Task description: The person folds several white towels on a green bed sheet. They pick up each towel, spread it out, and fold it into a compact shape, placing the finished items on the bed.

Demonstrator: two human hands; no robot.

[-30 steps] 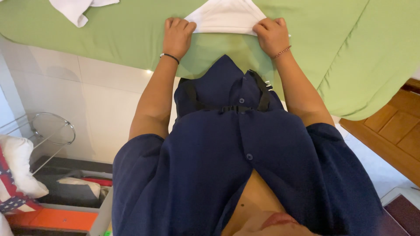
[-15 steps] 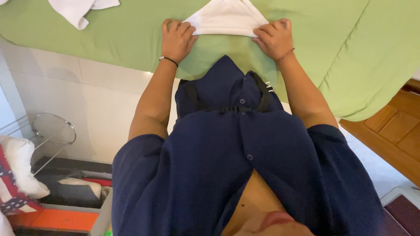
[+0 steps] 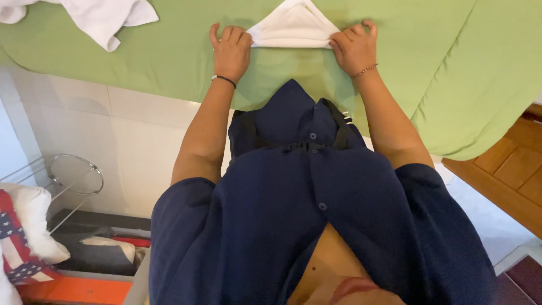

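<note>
On the green sheet [image 3: 169,62], right at its near edge, lies a folded white cloth [image 3: 293,28] shaped like a triangle. The left hand [image 3: 230,49] presses its left corner, fingers close together and flat. The right hand [image 3: 355,48] holds the right corner, fingers curled, pinching the edge. Left of the cloth sits 1 loose white towel [image 3: 104,17]. The fold could slip open if a hand lifts too soon

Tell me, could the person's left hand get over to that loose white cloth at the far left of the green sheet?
Probably yes. The left hand rests at the folded white cloth, and only bare green sheet lies between it and the loose white cloth.
</note>
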